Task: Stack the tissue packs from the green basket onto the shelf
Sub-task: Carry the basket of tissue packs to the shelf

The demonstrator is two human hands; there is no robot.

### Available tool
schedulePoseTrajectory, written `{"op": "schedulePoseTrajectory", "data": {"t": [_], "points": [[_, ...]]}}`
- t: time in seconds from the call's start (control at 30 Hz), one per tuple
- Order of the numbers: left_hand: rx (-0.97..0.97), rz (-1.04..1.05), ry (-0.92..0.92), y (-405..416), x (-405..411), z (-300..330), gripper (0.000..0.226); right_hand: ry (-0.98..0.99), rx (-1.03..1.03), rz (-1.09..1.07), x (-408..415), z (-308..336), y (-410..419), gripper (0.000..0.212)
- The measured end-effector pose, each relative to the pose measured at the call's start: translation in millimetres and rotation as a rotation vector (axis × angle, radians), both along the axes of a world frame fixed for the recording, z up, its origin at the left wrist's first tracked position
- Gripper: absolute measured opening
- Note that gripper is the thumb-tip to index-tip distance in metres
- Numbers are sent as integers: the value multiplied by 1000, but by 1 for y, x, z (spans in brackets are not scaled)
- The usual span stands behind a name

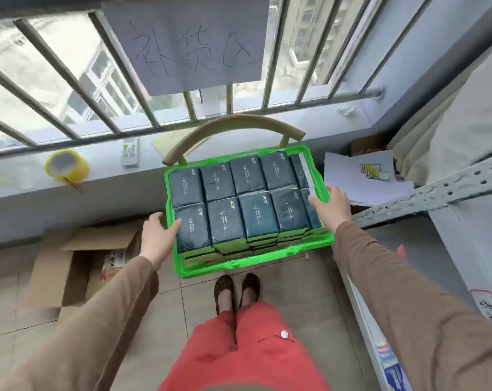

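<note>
Left hand (158,235) grips the green basket (256,262) by its left rim, right hand (331,206) clasps the right rim, tissue packs (257,218) filling it

Long, loose brown sleeves (106,314) cover both of the person's arms down to the wrists, leaving the left hand (158,238) and right hand (333,206) bare. Below, a coral-red garment (239,351) carries a single white button (284,334), and the feet wear dark, dotted slip-on shoes (224,287).
</note>
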State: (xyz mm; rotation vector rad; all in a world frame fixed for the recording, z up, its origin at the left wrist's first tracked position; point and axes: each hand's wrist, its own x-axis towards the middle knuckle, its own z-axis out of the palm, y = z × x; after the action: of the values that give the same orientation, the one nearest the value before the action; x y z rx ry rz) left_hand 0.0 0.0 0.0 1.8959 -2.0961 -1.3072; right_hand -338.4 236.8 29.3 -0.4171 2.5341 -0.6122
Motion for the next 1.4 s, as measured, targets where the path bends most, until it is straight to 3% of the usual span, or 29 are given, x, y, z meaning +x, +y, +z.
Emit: {"op": "schedulePoseTrajectory", "data": {"t": [0.13, 0.23, 0.33, 0.5, 0.7, 0.93, 1.23, 1.4], "points": [[254, 205, 78, -2, -9, -16, 67, -130, 25, -142, -25, -22, -8, 68], [450, 406, 290, 1, -21, -24, 46, -321, -62, -307, -37, -35, -16, 61], [496, 602, 382, 2, -34, -27, 36, -416, -184, -480, -42, -43, -19, 45], [448, 640, 380, 3, -38, -23, 17, -469, -299, -644, -23, -39, 4, 29], [469, 419, 362, 11, -40, -1, 13, -413, -366, -935, 52, -32, 88, 35], [507, 39, 326, 75, -46, 26, 15, -334, -510, -1390, 202, -3, 222, 41], [563, -400, 189, 279, -25, 40, 24, -173, -637, -1907, 415, 39, 426, 48], [571, -596, 115, 434, 21, 49, 26, -157, -629, -2016, 536, 47, 552, 44]]}}
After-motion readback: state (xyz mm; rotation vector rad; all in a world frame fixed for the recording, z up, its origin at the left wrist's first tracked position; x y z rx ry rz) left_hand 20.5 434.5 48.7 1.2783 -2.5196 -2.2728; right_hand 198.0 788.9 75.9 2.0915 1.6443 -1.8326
